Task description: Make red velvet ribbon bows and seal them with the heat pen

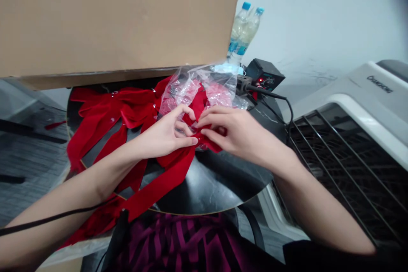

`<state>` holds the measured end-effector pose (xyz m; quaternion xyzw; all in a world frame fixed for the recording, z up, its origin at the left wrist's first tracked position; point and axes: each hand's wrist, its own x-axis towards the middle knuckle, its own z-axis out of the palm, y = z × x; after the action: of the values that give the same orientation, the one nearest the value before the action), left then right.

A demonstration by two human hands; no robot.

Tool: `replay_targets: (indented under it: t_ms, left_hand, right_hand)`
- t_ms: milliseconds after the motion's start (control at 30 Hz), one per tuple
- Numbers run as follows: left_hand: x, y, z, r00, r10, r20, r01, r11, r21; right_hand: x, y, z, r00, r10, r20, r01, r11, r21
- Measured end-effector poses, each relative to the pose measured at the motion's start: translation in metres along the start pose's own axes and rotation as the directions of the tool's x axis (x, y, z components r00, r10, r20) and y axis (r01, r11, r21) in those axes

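A red velvet ribbon bow point(168, 182) is held between my two hands over the dark round table, one long tail hanging toward my lap. My left hand point(168, 131) pinches its middle from the left, thumb and fingertips closed on the fabric. From the right, my right hand point(228, 129) grips the same bow with bent fingers, close to a small shiny spot. Just behind my hands lies a clear plastic bag point(219, 87) with red and pink contents. More red velvet bows point(127, 104) are spread to the left, several with shiny bits at their centres.
A large cardboard box point(121, 21) stands at the back of the round table point(219, 178). Two bottles point(247, 29) with blue caps are beside it. A black control box point(264, 74) with a red light and cable sits at right, near a white heater or fan unit point(353, 93).
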<state>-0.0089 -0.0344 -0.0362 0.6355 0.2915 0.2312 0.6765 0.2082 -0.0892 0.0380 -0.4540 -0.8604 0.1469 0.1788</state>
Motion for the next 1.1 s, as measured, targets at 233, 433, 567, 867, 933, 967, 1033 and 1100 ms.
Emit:
replay_targets:
  t_ms: [233,433,567,867,933,967,1033,1100]
  left_hand:
    - [0.0,0.004,-0.002,0.995,0.013,-0.098,-0.019,0.998,-0.06]
    - [-0.001,0.007,-0.003,0.998,-0.02,-0.059,0.01,0.984,-0.18]
    - [-0.001,0.007,-0.002,0.994,-0.007,-0.107,-0.005,0.994,-0.111]
    - [-0.001,0.007,0.002,0.945,0.061,-0.321,-0.059,0.998,0.014]
    - [-0.002,0.006,0.004,0.934,0.083,-0.347,-0.086,0.996,0.008]
    - [-0.002,0.006,0.004,0.933,0.09,-0.349,-0.097,0.995,-0.001]
    - [-0.004,0.009,0.006,0.932,0.095,-0.349,-0.106,0.994,-0.012]
    - [-0.005,0.016,0.008,0.93,0.094,-0.354,-0.103,0.995,-0.006]
  right_hand:
    - [-0.054,-0.01,0.017,0.983,-0.004,-0.186,-0.065,0.928,-0.366]
    - [-0.071,0.018,0.031,0.94,-0.317,-0.127,0.228,0.86,-0.458]
    - [-0.094,0.039,0.0,0.999,0.019,0.026,-0.005,0.888,-0.46]
    - [-0.064,-0.017,0.002,0.979,-0.028,-0.202,-0.053,0.921,-0.387]
    - [-0.048,-0.02,0.014,0.968,-0.05,-0.245,-0.035,0.943,-0.331]
    - [-0.04,-0.017,0.021,0.958,-0.047,-0.284,-0.043,0.952,-0.303]
    - [-0.027,-0.008,0.035,0.935,-0.041,-0.353,-0.05,0.968,-0.244]
    - [-0.018,0.004,0.044,0.908,-0.067,-0.413,-0.025,0.977,-0.212]
